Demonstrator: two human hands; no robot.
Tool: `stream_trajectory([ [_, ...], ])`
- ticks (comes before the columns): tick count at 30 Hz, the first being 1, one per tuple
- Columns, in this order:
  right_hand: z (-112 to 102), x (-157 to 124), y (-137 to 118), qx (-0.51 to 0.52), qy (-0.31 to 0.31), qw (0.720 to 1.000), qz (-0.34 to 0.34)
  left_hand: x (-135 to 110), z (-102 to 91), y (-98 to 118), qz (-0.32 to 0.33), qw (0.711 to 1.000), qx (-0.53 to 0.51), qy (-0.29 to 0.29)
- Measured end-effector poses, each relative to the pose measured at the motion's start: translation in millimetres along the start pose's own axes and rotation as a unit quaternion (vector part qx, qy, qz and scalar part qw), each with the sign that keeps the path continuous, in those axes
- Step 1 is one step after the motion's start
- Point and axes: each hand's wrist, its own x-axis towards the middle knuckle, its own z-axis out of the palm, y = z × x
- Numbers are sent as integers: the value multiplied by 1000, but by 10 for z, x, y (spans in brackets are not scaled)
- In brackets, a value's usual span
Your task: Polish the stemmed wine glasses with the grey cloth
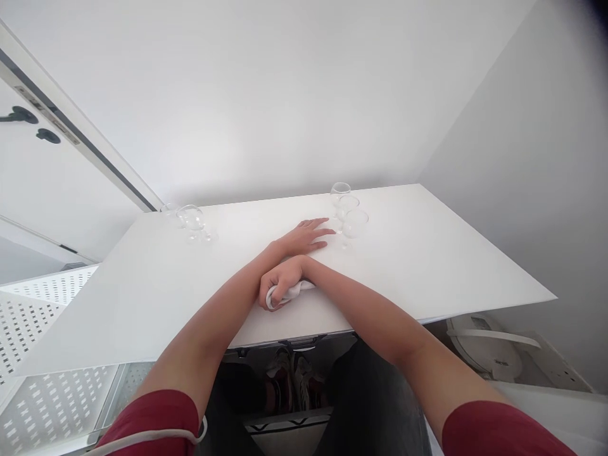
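My left hand (308, 237) reaches across the white table (418, 259), palm down with its fingers spread. Its fingertips lie close to a cluster of three clear stemmed glasses (355, 225); whether they touch the nearest one I cannot tell. Crossed under my left forearm's near side, my right hand (284, 278) is closed around a bunched white cloth (300, 289). Part of the cloth is hidden inside the fist. More clear stemmed glasses (190, 218) stand at the table's far left corner, partly overlapping and hard to tell apart.
A white wall rises behind the table, and a door with a dark handle (21, 115) is at the left. White perforated panels (57, 405) stand below on the left. A round pale appliance (484, 348) sits under the right edge. A white cable (152, 436) crosses my left sleeve.
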Motion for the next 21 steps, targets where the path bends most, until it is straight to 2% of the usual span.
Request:
stream_trajectory([
  [4, -18, 2, 21, 5, 0, 1000, -1, 45, -17, -13, 29, 998, 2, -56],
  [10, -18, 2, -6, 5, -9, 1000, 1, 30, 2, -5, 13, 999, 15, -30],
  [17, -34, -30, -1, 2, 13, 1000, -7, 139, -51, -40, 21, 998, 2, -52],
  [21, -36, -30, 18, 7, 4, 1000, 4, 132, -33, -23, 5, 999, 25, -40],
])
